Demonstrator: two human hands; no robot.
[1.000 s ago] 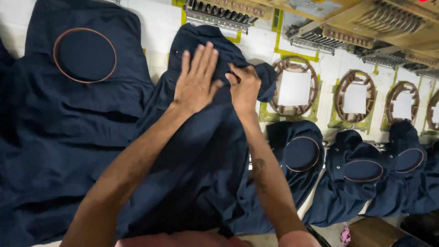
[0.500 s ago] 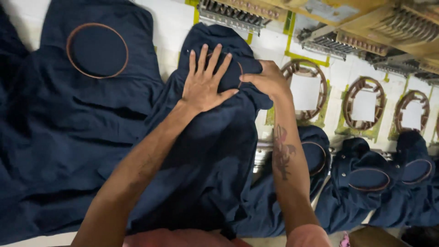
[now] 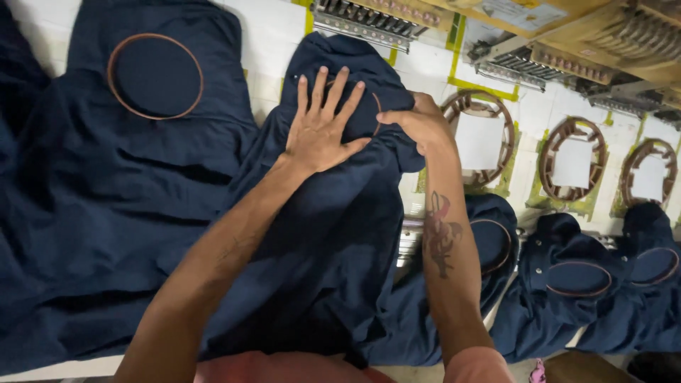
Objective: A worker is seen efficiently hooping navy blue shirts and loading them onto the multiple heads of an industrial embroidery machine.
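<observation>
Fabric risk — left hand [image 3: 323,128] spread flat on navy garment [image 3: 319,234], right hand [image 3: 418,122] pinching hoop [image 3: 374,113] edge at centre; uneven pressure could trap wrinkles.

You have one view only, from the camera on your head, so nothing is shared with a second view. It looks steeply down and forward over the white desk [image 3: 269,42], close enough that both forearms enter from the bottom edge and run up the middle. Your left hand [image 3: 323,124] and right hand [image 3: 418,124] sit just above the centre, on the dark blue garment [image 3: 319,248]. The picture is tilted: the row of brown hoop frames [image 3: 571,159] slants down toward the right edge, and the machine heads [image 3: 369,18] cross the top
</observation>
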